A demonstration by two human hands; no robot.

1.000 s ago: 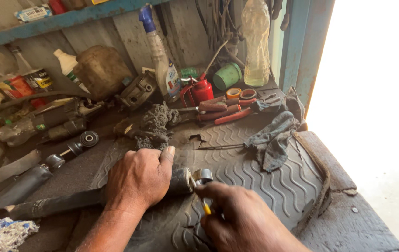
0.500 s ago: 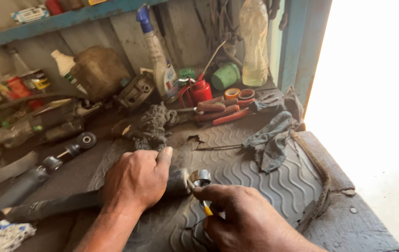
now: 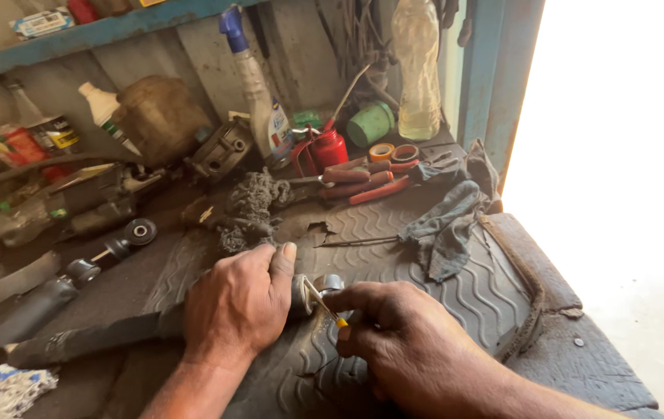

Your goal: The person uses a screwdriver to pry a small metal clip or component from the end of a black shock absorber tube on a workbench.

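Head view, only one on offer. Left hand [image 3: 242,299] clamped down over the dark shock absorber [image 3: 91,341], fingers wrapped close to its metal end eye [image 3: 325,284], pinning it flat on the ribbed rubber mat [image 3: 456,302]. Right hand [image 3: 405,341] closed around a small yellow-handled screwdriver [image 3: 322,302], thin blade angled up into the eye, just beyond the left thumb. Looks like picking or prying at the bushing in that eye: mid-step by the look of it, tip engaged, nothing visibly out. Calls next for a firm pin from the left and a short, controlled lever from the right, blade kept off the thumb beside it. Beyond the grip: a grey rag [image 3: 444,229], red-handled pliers [image 3: 363,182], a red oil can [image 3: 330,147]. Out to the left of the grip, a second shock absorber [image 3: 76,271], well apart.
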